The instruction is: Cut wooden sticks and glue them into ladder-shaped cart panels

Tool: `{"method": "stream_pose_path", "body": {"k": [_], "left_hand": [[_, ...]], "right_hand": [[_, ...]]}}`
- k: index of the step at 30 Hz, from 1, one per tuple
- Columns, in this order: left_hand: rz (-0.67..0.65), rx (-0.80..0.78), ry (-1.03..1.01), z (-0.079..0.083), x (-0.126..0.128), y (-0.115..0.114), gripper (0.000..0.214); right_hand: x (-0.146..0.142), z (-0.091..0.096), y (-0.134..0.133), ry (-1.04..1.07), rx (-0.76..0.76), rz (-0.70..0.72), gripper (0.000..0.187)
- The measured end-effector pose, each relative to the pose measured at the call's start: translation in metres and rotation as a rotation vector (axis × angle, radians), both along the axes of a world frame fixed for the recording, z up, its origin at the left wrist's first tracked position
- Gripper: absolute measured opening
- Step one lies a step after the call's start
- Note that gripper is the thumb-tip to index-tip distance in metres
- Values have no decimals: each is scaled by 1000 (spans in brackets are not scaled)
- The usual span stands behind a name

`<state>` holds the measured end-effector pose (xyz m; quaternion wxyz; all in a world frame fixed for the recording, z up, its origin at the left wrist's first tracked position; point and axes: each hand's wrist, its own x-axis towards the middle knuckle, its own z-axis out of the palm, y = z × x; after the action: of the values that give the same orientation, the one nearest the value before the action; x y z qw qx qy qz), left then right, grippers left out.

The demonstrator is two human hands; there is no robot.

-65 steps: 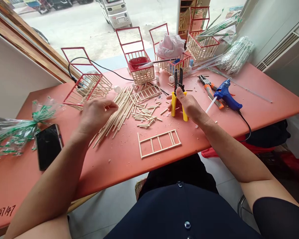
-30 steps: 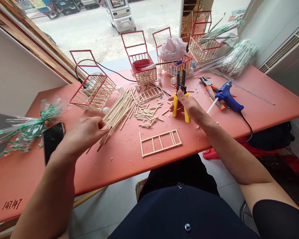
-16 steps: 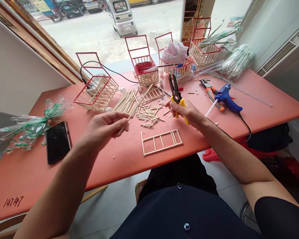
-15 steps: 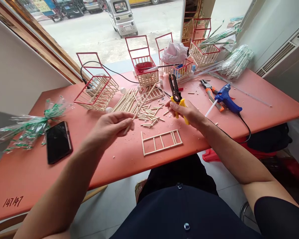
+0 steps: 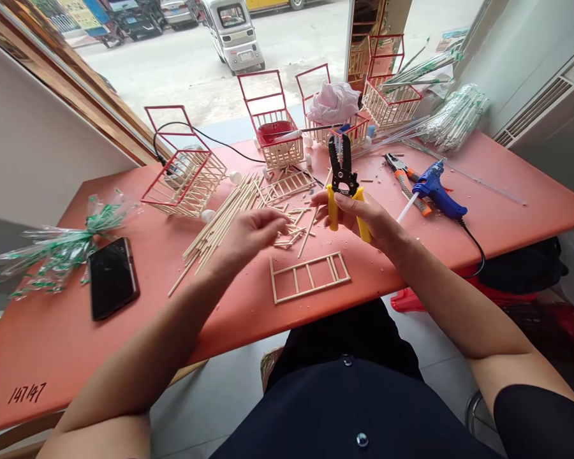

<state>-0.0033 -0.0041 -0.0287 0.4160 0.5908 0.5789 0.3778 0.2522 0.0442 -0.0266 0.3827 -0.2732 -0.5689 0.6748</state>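
The left hand [image 5: 253,234] bends its fingers over many short sticks [image 5: 291,237]; I cannot tell if they hold one. The right hand [image 5: 370,218] grips one yellow-handled plier [image 5: 345,183]. Two ladder-like frames [image 5: 312,291] lie on the table [image 5: 33,344], one along the front edge. Four baskets [image 5: 287,155] stand toward the far edge; three carry green-tipped packets [image 5: 423,65], pale cloth [image 5: 335,102] and a red bowl [image 5: 273,132].

Red table [image 5: 253,319]: phone [image 5: 113,279], sticks [image 5: 222,220], frame [image 5: 310,276]; half-hidden short pieces [image 5: 295,237], seemingly loose.
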Motion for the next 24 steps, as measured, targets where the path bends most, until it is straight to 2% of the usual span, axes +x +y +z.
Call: {"method": "stream_pose_path", "body": {"k": [2,3,5,8,13,18,24], "left_hand": [[210,174,353,2,-24,16,22],[258,191,515,3,-35,24,23],[246,114,797,2,-49,39,24],[221,36,1024,-2,-52,54,29],[211,62,1107,-4,-44,62,32],[144,31,1125,-3,-47,67,29],[101,19,1015,-9,-58,82,21]], "right_hand": [[0,-2,1,-13,6,0,55],[0,-3,2,-24,9,7,55],[0,-4,2,-46,15,22,57],[0,-5,3,-56,26,19,58],[1,-6,4,-79,45,5,60],[1,-7,4,-85,46,5,59],[1,-5,2,-64,48,-5,59]]}}
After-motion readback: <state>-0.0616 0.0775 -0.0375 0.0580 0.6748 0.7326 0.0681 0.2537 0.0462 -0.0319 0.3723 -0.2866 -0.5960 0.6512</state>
